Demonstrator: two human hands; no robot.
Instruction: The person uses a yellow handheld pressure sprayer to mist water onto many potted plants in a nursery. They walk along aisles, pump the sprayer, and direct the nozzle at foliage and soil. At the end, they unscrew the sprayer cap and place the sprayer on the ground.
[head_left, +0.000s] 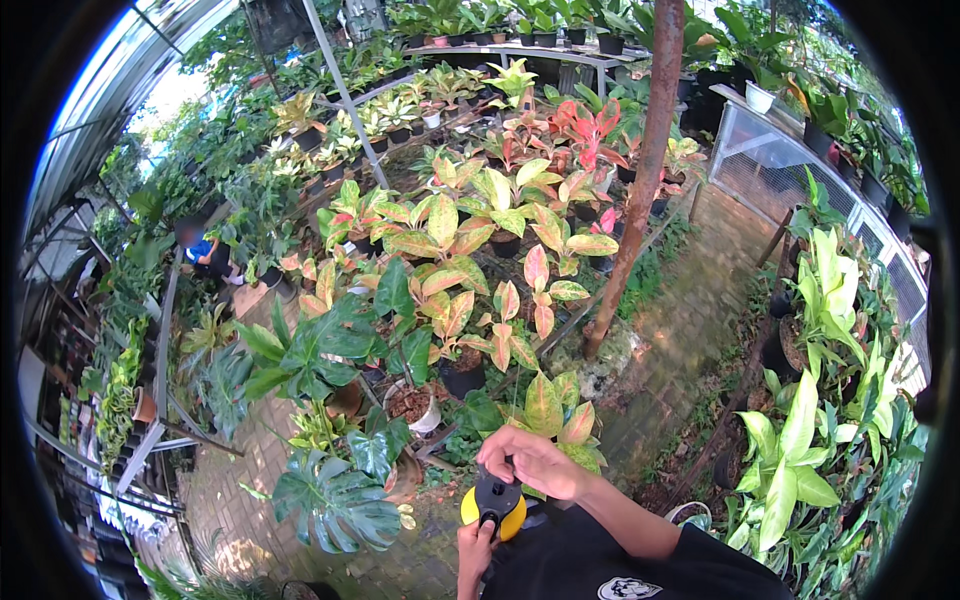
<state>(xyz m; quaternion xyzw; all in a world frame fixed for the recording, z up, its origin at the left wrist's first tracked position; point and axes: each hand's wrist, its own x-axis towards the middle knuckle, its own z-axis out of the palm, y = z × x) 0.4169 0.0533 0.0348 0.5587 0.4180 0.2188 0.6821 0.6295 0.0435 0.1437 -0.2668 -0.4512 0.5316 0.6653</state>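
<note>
Close to my chest is a yellow and black handheld device (512, 521), round-bodied with a black nozzle-like top; its exact kind is not clear. My left hand (475, 546) grips its black handle from below. Above it, my right hand (529, 461) is raised with bent fingers at the black top; whether the fingers hold that part cannot be told. Just beyond the hands stands an aglaonema with yellow-green and pink leaves (544, 405). A monstera leaf (337, 499) spreads to the left of the device.
Potted aglaonemas (442, 225) fill the bed ahead, beside a rusty metal post (641, 187). A white pot (412, 405) stands near the bed's edge. Brick paving (675, 300) runs along the right, bordered by leafy plants (795, 450). A person in blue (201, 251) sits far left.
</note>
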